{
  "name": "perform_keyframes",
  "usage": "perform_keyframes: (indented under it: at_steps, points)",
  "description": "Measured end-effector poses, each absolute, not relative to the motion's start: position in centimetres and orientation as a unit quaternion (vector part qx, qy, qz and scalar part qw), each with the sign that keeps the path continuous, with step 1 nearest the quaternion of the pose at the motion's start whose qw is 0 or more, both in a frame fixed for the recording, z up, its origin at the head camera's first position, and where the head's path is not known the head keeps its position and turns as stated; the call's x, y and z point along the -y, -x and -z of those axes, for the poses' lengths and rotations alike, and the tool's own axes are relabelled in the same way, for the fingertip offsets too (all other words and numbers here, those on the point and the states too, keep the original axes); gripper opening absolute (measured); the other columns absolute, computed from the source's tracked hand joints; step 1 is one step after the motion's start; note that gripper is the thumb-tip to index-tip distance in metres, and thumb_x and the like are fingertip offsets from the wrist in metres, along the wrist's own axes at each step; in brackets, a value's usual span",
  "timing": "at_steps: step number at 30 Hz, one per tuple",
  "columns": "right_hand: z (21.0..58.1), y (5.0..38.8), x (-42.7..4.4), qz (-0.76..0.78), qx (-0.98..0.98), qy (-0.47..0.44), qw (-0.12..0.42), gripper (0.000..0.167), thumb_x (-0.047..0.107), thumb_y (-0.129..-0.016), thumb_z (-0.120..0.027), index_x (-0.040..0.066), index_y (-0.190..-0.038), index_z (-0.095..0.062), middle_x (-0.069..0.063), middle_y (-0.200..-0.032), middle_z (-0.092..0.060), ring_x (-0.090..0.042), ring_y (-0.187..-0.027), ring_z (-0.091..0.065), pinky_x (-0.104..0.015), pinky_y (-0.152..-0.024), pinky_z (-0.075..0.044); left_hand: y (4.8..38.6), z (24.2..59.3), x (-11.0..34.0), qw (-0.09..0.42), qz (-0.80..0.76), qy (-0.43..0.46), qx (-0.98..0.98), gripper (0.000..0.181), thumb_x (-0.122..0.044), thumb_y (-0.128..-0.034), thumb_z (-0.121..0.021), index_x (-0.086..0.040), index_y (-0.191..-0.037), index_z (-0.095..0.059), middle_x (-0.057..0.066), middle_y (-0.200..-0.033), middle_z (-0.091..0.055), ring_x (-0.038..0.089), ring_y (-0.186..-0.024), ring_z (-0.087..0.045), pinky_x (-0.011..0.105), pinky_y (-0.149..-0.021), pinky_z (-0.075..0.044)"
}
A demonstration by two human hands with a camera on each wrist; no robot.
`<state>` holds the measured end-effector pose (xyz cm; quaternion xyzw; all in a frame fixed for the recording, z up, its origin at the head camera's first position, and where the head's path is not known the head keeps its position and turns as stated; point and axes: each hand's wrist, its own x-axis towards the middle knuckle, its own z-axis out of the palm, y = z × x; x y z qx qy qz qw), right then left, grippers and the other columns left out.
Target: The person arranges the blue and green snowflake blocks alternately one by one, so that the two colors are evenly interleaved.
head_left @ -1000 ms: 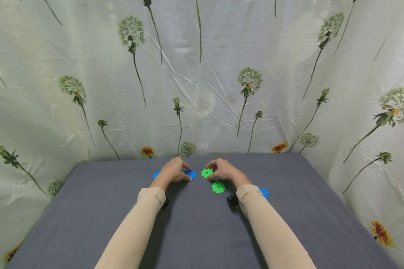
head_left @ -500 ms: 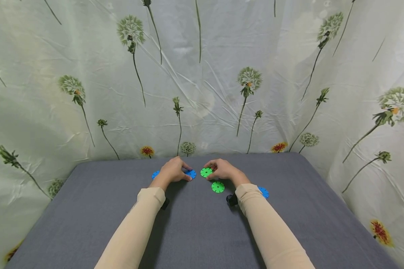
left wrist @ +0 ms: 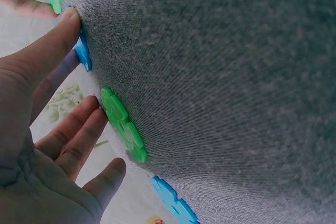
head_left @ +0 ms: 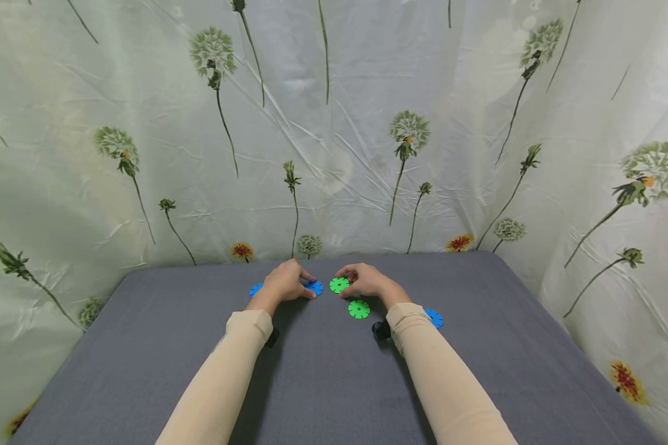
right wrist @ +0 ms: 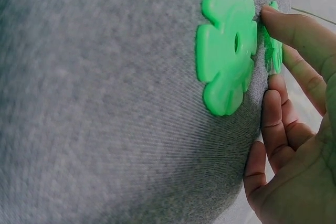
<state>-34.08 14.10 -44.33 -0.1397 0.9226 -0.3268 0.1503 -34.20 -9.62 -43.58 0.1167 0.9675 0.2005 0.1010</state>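
Observation:
In the head view my left hand is at the far part of the table, thumb and index finger pinching the edges of a blue notched plastic disc. My right hand pinches a green notched disc the same way, just right of the blue one, with a small gap between the discs. Both discs lie flat on the cloth. Beneath the left palm the left wrist view shows another green disc, close to the other fingertips. Nearer the right wrist lies a loose green disc, which nothing touches.
A blue disc lies left of the left hand, partly covered by it. Another blue disc shows beside the right sleeve. Grey cloth covers the table. A dandelion-print curtain hangs along its back edge.

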Motion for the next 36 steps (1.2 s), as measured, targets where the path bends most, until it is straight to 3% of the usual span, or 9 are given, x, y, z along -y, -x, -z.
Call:
perform_keyframes:
  at_steps: [4, 11, 17, 25, 36]
  points:
    - [44.47, 34.27, -14.14, 0.327, -0.922, 0.144, 0.15, 0.049, 0.022, -0.095, -0.085, 0.015, -0.141, -0.071, -0.013, -0.135, -0.067, -0.028, -0.122, -0.062, -0.046, -0.105, -0.054, 34.22, 43.54, 9.69, 0.102, -0.202, -0.116, -0.967, 0.038, -0.035, -0.0886, -0.091, -0.028, -0.125, -0.083, 0.011, -0.143, -0.061, 0.037, -0.132, -0.059, 0.053, -0.099, -0.056]
    - [44.14, 34.2, -14.3, 0.337, -0.916, 0.152, 0.158, 0.047, 0.023, -0.094, -0.086, 0.016, -0.138, -0.073, -0.01, -0.125, -0.067, -0.023, -0.109, -0.061, -0.039, -0.095, -0.053, 34.26, 43.57, 9.75, 0.105, -0.2, -0.12, -0.967, 0.038, -0.035, -0.0891, -0.09, -0.028, -0.126, -0.083, 0.011, -0.147, -0.059, 0.036, -0.135, -0.057, 0.057, -0.103, -0.054]
    - [44.19, 34.09, -14.23, 0.337, -0.916, 0.148, 0.158, 0.048, 0.022, -0.095, -0.084, 0.015, -0.14, -0.071, -0.011, -0.127, -0.066, -0.022, -0.11, -0.06, -0.04, -0.097, -0.053, 34.3, 43.68, 9.78, 0.104, -0.203, -0.121, -0.966, 0.038, -0.035, -0.0888, -0.09, -0.028, -0.126, -0.083, 0.011, -0.145, -0.06, 0.037, -0.134, -0.058, 0.058, -0.102, -0.054]
    - [44.33, 34.06, -14.17, 0.339, -0.917, 0.142, 0.155, 0.048, 0.021, -0.094, -0.085, 0.015, -0.14, -0.071, -0.009, -0.121, -0.065, -0.02, -0.101, -0.056, -0.035, -0.088, -0.048, 34.27, 43.66, 9.79, 0.1, -0.205, -0.123, -0.966, 0.038, -0.034, -0.0885, -0.091, -0.027, -0.125, -0.083, 0.011, -0.146, -0.06, 0.036, -0.135, -0.058, 0.057, -0.102, -0.055]
    - [44.39, 34.14, -14.29, 0.34, -0.915, 0.148, 0.158, 0.049, 0.021, -0.094, -0.085, 0.015, -0.141, -0.071, -0.012, -0.129, -0.066, -0.024, -0.112, -0.06, -0.042, -0.099, -0.052, 34.26, 43.56, 9.78, 0.1, -0.203, -0.123, -0.966, 0.039, -0.035, -0.0886, -0.09, -0.027, -0.126, -0.083, 0.011, -0.146, -0.06, 0.036, -0.135, -0.058, 0.057, -0.102, -0.055]
